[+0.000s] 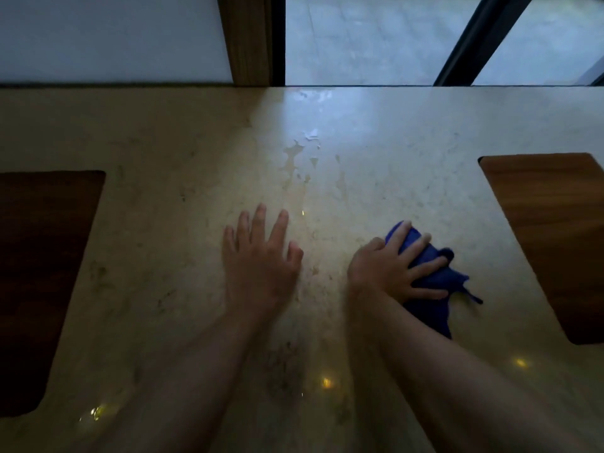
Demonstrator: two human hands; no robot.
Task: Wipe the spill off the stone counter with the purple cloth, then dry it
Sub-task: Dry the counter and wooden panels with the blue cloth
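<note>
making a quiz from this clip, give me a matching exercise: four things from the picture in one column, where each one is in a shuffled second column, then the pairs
Things:
1. left hand
2. purple cloth
3. spill
4. lighter wooden board

Places:
A. at the counter's right edge
B. flat on bare stone, left of the cloth
C. on the counter beyond both hands, towards the window
D. bunched under the right hand

Pairs: 1-B, 2-D, 3-C, 4-A

Dim room: a pale wall [111, 37] far left, a wooden post [250, 39] beside a window [366, 37] with a slanting dark bar [470, 39]; dark wooden panels left [42, 273] and right [555, 240]
</note>
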